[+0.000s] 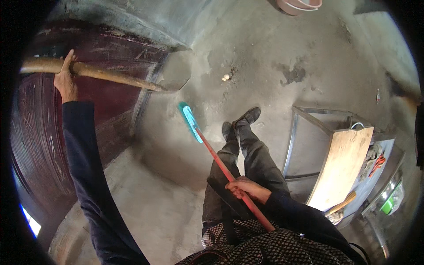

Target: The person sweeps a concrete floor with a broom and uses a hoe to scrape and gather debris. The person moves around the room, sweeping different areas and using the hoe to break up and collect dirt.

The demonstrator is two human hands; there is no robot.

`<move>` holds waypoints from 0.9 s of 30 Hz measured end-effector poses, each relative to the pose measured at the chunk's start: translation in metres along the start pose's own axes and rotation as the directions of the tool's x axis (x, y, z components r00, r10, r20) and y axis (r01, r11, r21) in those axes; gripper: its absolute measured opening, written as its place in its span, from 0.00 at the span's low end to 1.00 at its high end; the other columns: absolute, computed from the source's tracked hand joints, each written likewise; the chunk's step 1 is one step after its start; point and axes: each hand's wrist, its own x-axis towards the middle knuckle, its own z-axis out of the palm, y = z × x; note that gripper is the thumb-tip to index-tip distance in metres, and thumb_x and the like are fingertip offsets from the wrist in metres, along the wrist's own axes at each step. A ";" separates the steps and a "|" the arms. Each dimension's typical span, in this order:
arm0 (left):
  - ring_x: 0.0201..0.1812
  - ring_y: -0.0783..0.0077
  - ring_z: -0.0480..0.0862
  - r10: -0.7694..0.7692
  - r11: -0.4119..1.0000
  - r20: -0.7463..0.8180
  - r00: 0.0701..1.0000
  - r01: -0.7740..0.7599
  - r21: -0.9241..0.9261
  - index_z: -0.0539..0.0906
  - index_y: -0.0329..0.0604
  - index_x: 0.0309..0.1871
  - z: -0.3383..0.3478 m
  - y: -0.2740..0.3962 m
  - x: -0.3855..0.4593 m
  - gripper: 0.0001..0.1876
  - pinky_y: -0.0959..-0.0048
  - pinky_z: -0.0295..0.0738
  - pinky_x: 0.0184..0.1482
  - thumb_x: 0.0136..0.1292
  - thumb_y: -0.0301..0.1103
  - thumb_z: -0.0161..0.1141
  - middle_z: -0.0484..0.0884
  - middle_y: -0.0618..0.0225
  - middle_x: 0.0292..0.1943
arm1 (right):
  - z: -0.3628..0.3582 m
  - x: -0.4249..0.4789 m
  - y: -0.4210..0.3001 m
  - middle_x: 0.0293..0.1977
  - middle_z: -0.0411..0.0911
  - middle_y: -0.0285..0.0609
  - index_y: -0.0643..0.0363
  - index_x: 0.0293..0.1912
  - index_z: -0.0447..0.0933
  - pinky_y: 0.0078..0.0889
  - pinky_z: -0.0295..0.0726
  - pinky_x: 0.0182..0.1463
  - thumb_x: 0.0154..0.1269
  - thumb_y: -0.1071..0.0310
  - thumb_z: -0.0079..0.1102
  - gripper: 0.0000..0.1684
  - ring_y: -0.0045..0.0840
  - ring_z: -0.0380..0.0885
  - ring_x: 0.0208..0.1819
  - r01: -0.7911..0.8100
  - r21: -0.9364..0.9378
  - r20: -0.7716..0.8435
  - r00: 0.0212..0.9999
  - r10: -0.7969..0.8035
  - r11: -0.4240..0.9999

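Observation:
My left hand (67, 78) is stretched out to the far left, wrapped around the thick wooden handle of a shovel (112, 75). Its flat metal blade (176, 84) points down towards the floor beside the dark red wooden door (109, 109). In my right hand (248, 188), close to my lap, is the red stick of a broom (217, 159). The broom's blue-green head (190, 121) is angled away from me, in front of my shoes; whether its bristles touch the floor I cannot tell.
Small pale lumps (226, 78) lie on the concrete floor (205, 66) near a dark stain (294, 73). To my right stands a metal-framed table (290, 145) with a wooden board (344, 165) and red-handled scissors (377, 164). A pink basin (296, 8) sits at the top.

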 end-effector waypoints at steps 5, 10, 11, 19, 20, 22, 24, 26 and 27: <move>0.36 0.71 0.79 0.053 0.995 0.020 0.998 -0.055 0.085 0.78 0.27 0.41 -0.007 -0.003 -0.001 0.24 0.74 0.73 0.45 0.43 0.33 0.73 0.80 0.62 0.34 | 0.016 0.034 0.004 0.14 0.64 0.31 0.56 0.20 0.66 0.19 0.63 0.16 0.58 0.65 0.57 0.15 0.15 0.63 0.14 -0.032 -0.146 -0.020 0.999 0.029 0.989; 0.36 0.71 0.78 0.027 0.999 -0.063 0.998 -0.024 0.049 0.77 0.28 0.43 0.002 -0.014 -0.012 0.28 0.74 0.76 0.43 0.40 0.35 0.75 0.79 0.61 0.36 | 0.019 0.077 0.007 0.14 0.66 0.33 0.57 0.19 0.66 0.21 0.63 0.17 0.55 0.65 0.57 0.14 0.17 0.64 0.13 -0.005 -0.263 -0.080 0.997 -0.016 0.965; 0.37 0.71 0.78 0.047 0.998 -0.068 0.997 -0.044 0.045 0.76 0.27 0.44 -0.002 -0.019 -0.010 0.30 0.74 0.76 0.43 0.40 0.36 0.75 0.78 0.60 0.37 | 0.017 0.090 0.010 0.14 0.66 0.34 0.57 0.19 0.66 0.21 0.62 0.17 0.55 0.65 0.57 0.14 0.18 0.64 0.13 -0.022 -0.214 -0.028 0.999 0.016 0.976; 0.49 0.64 0.76 0.114 0.951 -0.113 0.987 -0.075 0.300 0.58 0.21 0.61 -0.015 -0.035 -0.062 0.48 0.70 0.73 0.51 0.43 0.43 0.72 0.73 0.49 0.50 | -0.010 0.129 -0.023 0.15 0.58 0.26 0.62 0.36 0.71 0.13 0.52 0.14 0.57 0.72 0.57 0.07 0.09 0.56 0.14 -0.144 0.168 0.085 0.988 0.131 0.975; 0.50 0.63 0.75 0.107 0.962 -0.097 0.989 -0.078 0.261 0.56 0.22 0.62 -0.009 -0.048 -0.081 0.49 0.69 0.72 0.53 0.43 0.44 0.72 0.73 0.47 0.50 | -0.025 0.117 -0.031 0.17 0.60 0.27 0.58 0.32 0.70 0.13 0.55 0.15 0.57 0.69 0.57 0.06 0.10 0.58 0.15 -0.064 0.124 0.028 0.998 0.061 0.990; 0.52 0.65 0.74 0.028 0.957 -0.143 0.989 0.015 0.290 0.72 0.38 0.54 -0.006 -0.058 -0.112 0.26 0.70 0.71 0.52 0.56 0.44 0.61 0.64 0.51 0.58 | -0.042 0.089 -0.047 0.19 0.61 0.28 0.56 0.30 0.70 0.12 0.58 0.16 0.57 0.67 0.58 0.07 0.10 0.61 0.18 0.005 0.050 -0.074 0.997 -0.001 0.999; 0.54 0.65 0.73 0.053 0.969 -0.139 0.989 -0.018 0.246 0.80 0.44 0.50 -0.001 -0.067 -0.148 0.19 0.69 0.70 0.54 0.61 0.45 0.57 0.62 0.53 0.60 | -0.070 0.056 -0.057 0.19 0.61 0.28 0.59 0.33 0.71 0.10 0.57 0.16 0.57 0.69 0.58 0.07 0.10 0.61 0.18 0.030 0.091 -0.136 0.991 -0.017 0.995; 0.55 0.63 0.72 0.009 0.999 -0.157 0.987 -0.003 0.043 0.79 0.39 0.49 0.009 -0.083 -0.195 0.22 0.64 0.66 0.58 0.59 0.47 0.57 0.68 0.55 0.56 | -0.092 0.023 -0.057 0.18 0.58 0.27 0.64 0.39 0.70 0.09 0.55 0.14 0.58 0.71 0.56 0.10 0.09 0.58 0.17 0.084 0.202 -0.173 0.984 -0.048 0.976; 0.54 0.62 0.73 0.036 0.983 -0.171 0.985 -0.004 0.185 0.79 0.38 0.48 0.014 -0.088 -0.221 0.19 0.64 0.66 0.57 0.61 0.43 0.55 0.71 0.56 0.54 | -0.098 0.004 -0.059 0.17 0.56 0.26 0.68 0.44 0.68 0.08 0.53 0.14 0.58 0.73 0.54 0.14 0.07 0.56 0.16 0.121 0.237 -0.222 0.973 -0.068 0.964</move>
